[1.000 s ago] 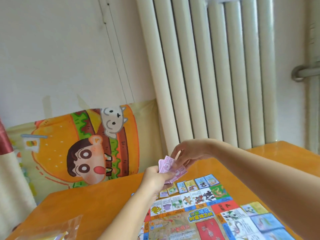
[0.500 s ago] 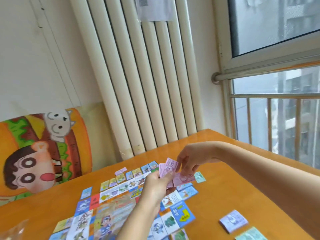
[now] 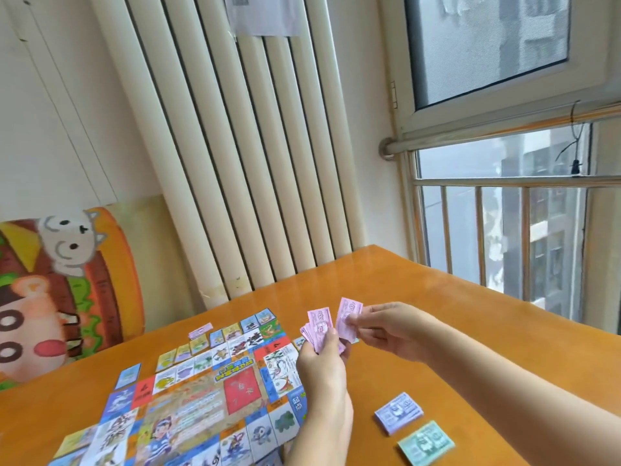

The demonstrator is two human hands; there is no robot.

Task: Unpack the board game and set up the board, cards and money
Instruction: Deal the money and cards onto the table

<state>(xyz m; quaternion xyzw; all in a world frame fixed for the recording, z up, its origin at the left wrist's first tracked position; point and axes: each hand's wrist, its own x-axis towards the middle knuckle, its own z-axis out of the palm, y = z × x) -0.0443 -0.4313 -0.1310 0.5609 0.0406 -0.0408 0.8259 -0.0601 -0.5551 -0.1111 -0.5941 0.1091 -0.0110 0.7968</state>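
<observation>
**Head view: pink money being sorted above the board's far corner**

Money is the step in hand, by my reading. The board (image 3: 201, 398) lies flat and open on the orange tabletop (image 3: 437, 314), so that part looks done. The left hand (image 3: 319, 368) grips a fanned wad of pink notes (image 3: 317, 331) upright, with its fingers curled round the lower end. The right hand (image 3: 389, 327) pinches a single pink note (image 3: 347, 317) between thumb and fingertips. That note is just beside the wad, and I cannot tell whether the two touch. Both hands hover over the board's far right corner, clear of the tabletop.

Near the right of the board, a purple stack (image 3: 399, 417) and a green stack (image 3: 426, 445) of notes lie close together but apart. A loose pink note (image 3: 200, 330) lies just beyond the board's far edge.

The next move, as I judge it, is to draw the single note free of the wad without dragging its neighbours. It should then go down flat on bare tabletop, probably to start a pink pile near the other two stacks. Thin paper clings and slips, so a light, sure pinch is wanted.
</observation>
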